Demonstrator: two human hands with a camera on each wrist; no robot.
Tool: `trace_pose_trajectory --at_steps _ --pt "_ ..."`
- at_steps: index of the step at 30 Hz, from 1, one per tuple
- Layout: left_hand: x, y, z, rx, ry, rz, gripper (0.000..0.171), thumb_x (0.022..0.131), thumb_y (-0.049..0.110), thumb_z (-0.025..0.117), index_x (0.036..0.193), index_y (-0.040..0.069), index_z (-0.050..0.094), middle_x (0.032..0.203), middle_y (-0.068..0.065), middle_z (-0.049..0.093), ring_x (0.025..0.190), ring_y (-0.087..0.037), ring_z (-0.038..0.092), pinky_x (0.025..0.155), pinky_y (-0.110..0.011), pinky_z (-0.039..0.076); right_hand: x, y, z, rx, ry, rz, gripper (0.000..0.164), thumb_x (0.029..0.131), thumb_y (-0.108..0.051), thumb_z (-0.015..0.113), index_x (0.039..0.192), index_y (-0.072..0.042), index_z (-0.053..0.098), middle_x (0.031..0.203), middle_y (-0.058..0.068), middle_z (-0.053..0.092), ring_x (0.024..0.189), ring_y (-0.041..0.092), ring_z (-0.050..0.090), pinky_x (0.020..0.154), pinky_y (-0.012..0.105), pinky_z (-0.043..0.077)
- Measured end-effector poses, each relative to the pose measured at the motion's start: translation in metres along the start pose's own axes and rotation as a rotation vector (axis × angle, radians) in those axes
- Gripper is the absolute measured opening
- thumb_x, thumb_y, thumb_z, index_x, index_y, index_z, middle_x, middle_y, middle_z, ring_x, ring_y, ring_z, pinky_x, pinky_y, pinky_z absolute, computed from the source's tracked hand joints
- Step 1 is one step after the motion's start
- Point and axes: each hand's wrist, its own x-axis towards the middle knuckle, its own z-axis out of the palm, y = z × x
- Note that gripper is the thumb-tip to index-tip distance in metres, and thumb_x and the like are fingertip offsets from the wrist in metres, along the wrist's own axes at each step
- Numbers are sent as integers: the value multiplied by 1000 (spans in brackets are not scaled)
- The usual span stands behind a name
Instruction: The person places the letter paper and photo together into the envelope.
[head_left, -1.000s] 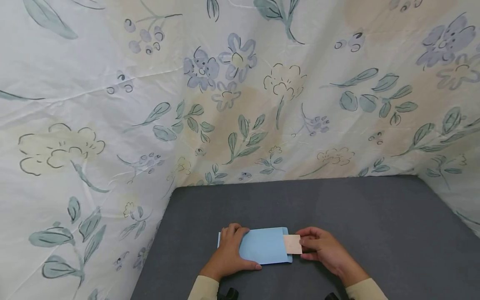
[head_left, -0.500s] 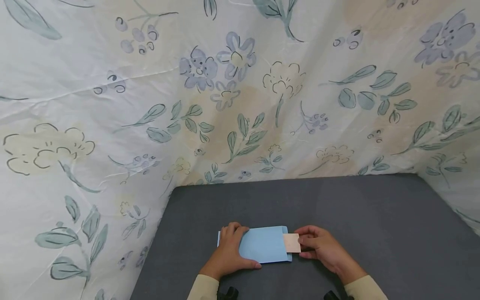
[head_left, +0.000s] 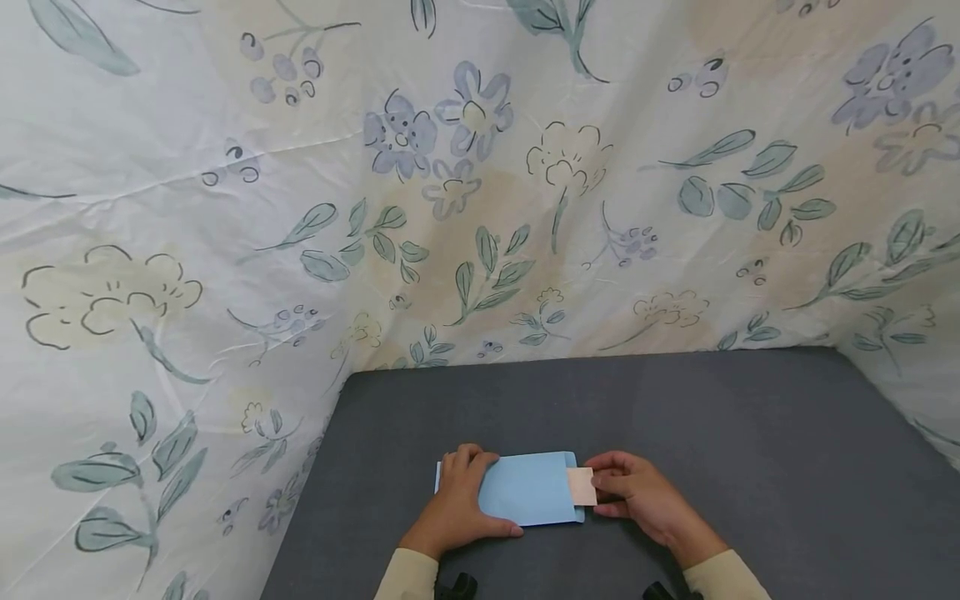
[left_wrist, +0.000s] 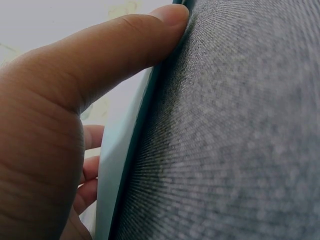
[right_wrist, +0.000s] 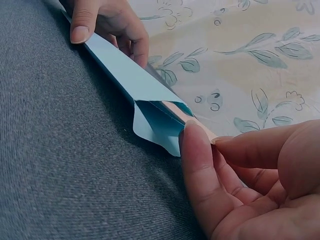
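Observation:
A light blue paper envelope (head_left: 528,492) lies lengthwise across the dark table, its open end toward the right. My left hand (head_left: 465,504) grips its left part, thumb along the near edge and fingers over the far edge. From the open end sticks out a short piece of a pale pink card (head_left: 581,486); the rest is hidden inside. My right hand (head_left: 637,496) pinches the card's outer end between thumb and fingers. In the right wrist view the envelope's mouth (right_wrist: 157,125) gapes, with the card (right_wrist: 186,116) running in along its far side.
Dark grey cloth (head_left: 675,408) covers the table around the envelope. A floral fabric (head_left: 487,208) hangs behind and at both sides of it. Dark wrist devices (head_left: 459,587) show below the sleeves.
My right hand has shifted slightly left with the card, and a little less of the card shows outside the envelope. The left hand and envelope have stayed in place.

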Motion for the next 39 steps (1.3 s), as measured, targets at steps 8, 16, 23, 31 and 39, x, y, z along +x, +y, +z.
trace_pose_trajectory --at_steps 8,16,23,31,39 --pt "0 1 0 -3 4 -1 108 66 79 93 151 22 59 142 2 43 123 -23 35 99 -52 45 3 1 2 3 -9 -12 36 107 -5 67 137 12 59 110 15 67 97 29 69 81 43 62" --pt "1 0 1 -8 9 3 107 66 78 94 150 21 60 141 2 43 122 -23 35 98 -52 46 7 4 3 8 -17 -8 36 107 -5 67 138 12 59 110 15 68 97 29 69 82 44 62" --pt "2 -1 3 4 11 -5 108 66 80 92 151 22 59 142 2 43 122 -23 35 98 -51 45 10 6 6 7 -26 -9 39 107 -5 67 140 13 57 114 16 69 100 30 70 83 45 62" --pt "2 2 1 0 19 8 107 66 78 93 150 20 60 140 0 43 122 -25 36 97 -53 46 11 4 11 18 -38 -4 37 106 -3 68 138 13 59 112 16 67 100 29 69 84 46 62" --pt "2 1 2 4 17 2 107 66 79 93 150 21 60 140 1 43 122 -24 35 97 -51 46 14 3 15 24 -33 -26 36 105 -3 69 135 13 59 111 14 70 99 27 71 82 43 62"
